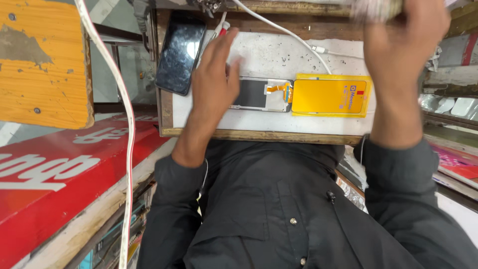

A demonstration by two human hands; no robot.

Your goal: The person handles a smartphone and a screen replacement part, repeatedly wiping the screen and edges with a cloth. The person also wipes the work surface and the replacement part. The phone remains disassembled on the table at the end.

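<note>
L hand point(215, 74): lying open, fingers spread flat on white work mat point(279, 55), fingertips near red-tipped tool point(223, 30), palm edge touching opened phone frame point(261, 93).
R hand point(404, 37): reaching up to far shelf edge, closing round a blurred pale obj; can't tell what.
Phone frame: sitting mid-mat, orange flex joining it to yellow panel point(331, 95) just beside.
Black phone point(179, 52): leaning at mat's left edge.
White cable point(284, 31): running across mat.

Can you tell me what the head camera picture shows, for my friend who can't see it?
A person in a dark shirt reaches over a small white worktop: the left hand rests by an opened phone part with an orange ribbon cable, next to a yellow pad. The right hand is raised to a blurry thing on the shelf above. A dark phone lies at the left.
</note>
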